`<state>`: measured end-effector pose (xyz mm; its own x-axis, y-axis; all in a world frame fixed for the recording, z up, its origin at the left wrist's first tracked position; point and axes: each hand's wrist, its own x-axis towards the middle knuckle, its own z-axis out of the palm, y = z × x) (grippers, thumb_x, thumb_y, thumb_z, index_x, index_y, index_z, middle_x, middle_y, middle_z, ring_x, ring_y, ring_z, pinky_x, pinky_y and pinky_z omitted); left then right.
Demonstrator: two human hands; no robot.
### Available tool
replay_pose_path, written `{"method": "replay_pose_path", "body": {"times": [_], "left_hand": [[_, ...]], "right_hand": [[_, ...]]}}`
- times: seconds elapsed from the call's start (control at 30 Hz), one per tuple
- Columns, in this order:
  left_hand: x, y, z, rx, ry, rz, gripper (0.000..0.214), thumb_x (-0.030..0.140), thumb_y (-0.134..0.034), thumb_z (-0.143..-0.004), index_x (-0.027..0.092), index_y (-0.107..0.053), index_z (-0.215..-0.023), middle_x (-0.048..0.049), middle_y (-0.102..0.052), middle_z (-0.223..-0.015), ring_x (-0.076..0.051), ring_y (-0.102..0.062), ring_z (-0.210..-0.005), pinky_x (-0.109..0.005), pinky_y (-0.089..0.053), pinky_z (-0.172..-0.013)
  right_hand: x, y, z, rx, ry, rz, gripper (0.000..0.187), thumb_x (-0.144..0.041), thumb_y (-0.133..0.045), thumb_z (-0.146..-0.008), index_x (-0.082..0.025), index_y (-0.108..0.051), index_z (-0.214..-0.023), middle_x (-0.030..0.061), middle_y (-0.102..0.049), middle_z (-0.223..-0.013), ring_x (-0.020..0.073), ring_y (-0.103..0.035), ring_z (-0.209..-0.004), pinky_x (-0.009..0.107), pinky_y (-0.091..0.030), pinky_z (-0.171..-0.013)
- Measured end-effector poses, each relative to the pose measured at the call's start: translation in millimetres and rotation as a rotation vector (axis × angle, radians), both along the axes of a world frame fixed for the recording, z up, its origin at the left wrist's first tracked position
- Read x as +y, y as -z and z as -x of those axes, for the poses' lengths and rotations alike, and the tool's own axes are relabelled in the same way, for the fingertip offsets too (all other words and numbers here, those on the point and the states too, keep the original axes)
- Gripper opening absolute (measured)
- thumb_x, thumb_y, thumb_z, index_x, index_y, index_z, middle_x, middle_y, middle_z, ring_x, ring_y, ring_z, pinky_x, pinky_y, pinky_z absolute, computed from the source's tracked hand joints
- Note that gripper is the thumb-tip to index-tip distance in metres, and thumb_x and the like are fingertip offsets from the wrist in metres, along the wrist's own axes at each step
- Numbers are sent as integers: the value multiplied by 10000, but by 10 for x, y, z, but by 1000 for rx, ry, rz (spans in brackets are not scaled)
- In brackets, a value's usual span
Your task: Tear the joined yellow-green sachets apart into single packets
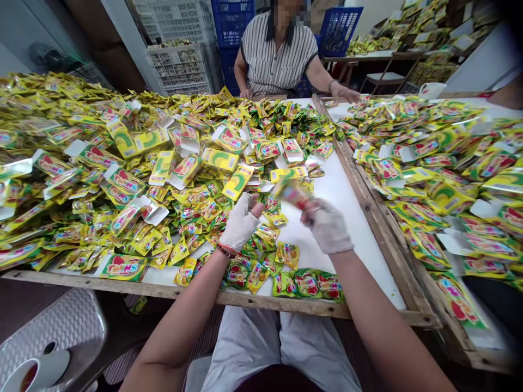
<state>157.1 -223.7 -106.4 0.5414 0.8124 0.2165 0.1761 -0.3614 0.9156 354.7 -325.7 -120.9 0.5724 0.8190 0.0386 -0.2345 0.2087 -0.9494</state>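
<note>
Standing by the table, I'd worry first about the cup [36,373] at far left, low beside the person's elbow; a swing of that arm could tip it. The heap [122,163] of yellow packets crowds the front edge [81,279] and might slide off if nudged. The left hand [241,222], gloved, is curled with the thumb out; whether it holds anything I cannot tell. A blurred packet [292,193] is up above the white tabletop, pinched in the gloved right hand [327,226], and gloved fingers could let it slip. The sachets [306,283] near the edge lie under both wrists, easily swept off.
</note>
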Motion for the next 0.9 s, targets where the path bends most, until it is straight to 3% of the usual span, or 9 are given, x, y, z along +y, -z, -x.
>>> {"method": "replay_pose_path", "body": {"times": [0.07, 0.13, 0.23, 0.3, 0.47, 0.6, 0.67, 0.77, 0.9], "left_hand": [[-9, 1, 31, 188, -58, -122, 371, 514, -429, -902, 180, -558, -997, -25, -612, -849, -142, -559, -748, -261, -439, -690], [-63, 6, 34, 481, -94, -289, 363, 536, -490, -863, 186, -585, -861, -32, -599, -777, -171, -560, -739, -285, -418, -669], [-186, 28, -21, 840, -116, -507, 442, 615, -581, -756, 181, -617, -829, -96, -610, -852, -265, -580, -816, -350, -409, -674], [-239, 42, -56, 910, -106, -563, 415, 582, -612, -740, 182, -623, -848, -115, -614, -914, -291, -583, -849, -366, -411, -682], [-144, 40, 4, 654, -119, -289, 167, 363, -611, -796, 223, -581, -881, -18, -620, -775, -197, -586, -747, -298, -428, -669], [6, 101, 49, 204, -153, -78, 303, 263, -629, -779, 217, -566, -1072, -36, -657, -1023, -184, -609, -959, -289, -471, -849], [46, 141, 32, 27, -122, 50, 317, 250, -635, -768, 191, -556, -1069, -51, -642, -1078, -178, -614, -986, -267, -499, -836], [67, 142, 7, -84, -136, 265, 242, 310, -632, -768, 185, -518, -942, -15, -606, -901, -136, -645, -723, -211, -521, -589], [83, 61, 12, -203, -174, 466, 292, 351, -637, -764, 204, -486, -967, 8, -550, -885, -80, -601, -541, -189, -496, -468]], "right_hand": [[-42, -76, -133, 149, 95, -195, 286, -484, -709, -710, -257, -600, -846, -28, -678, -868, 111, -635, -746, 221, -518, -633], [-50, -86, -185, 153, 83, -201, 302, -524, -614, -773, -292, -595, -966, -19, -662, -1073, 124, -642, -859, 258, -532, -706], [41, 54, -65, -254, 9, 155, 334, -505, -491, -837, -246, -590, -1023, 39, -654, -1081, 153, -643, -755, 294, -522, -647], [145, 189, 77, -586, -2, 389, 328, -462, -511, -823, -196, -618, -982, 78, -650, -1025, 185, -636, -770, 326, -512, -704], [385, 306, 232, -844, 27, 516, 484, -452, -638, -742, -161, -627, -1128, 157, -577, -1130, 293, -593, -959, 416, -443, -874], [630, 227, 229, -982, 24, 615, 569, -531, -568, -793, -184, -558, -1244, 159, -567, -1116, 306, -598, -913, 412, -455, -788], [770, 229, 252, -992, 31, 598, 454, -459, -610, -767, -229, -603, -1158, 127, -560, -1119, 279, -593, -893, 380, -451, -766], [901, 293, 274, -959, 57, 542, 314, -343, -666, -705, -237, -626, -998, 94, -550, -1111, 245, -571, -887, 344, -438, -753], [828, 336, 201, -845, 58, 476, 211, -288, -695, -642, -211, -548, -772, 37, -576, -823, 203, -540, -767, 301, -425, -675]]}}
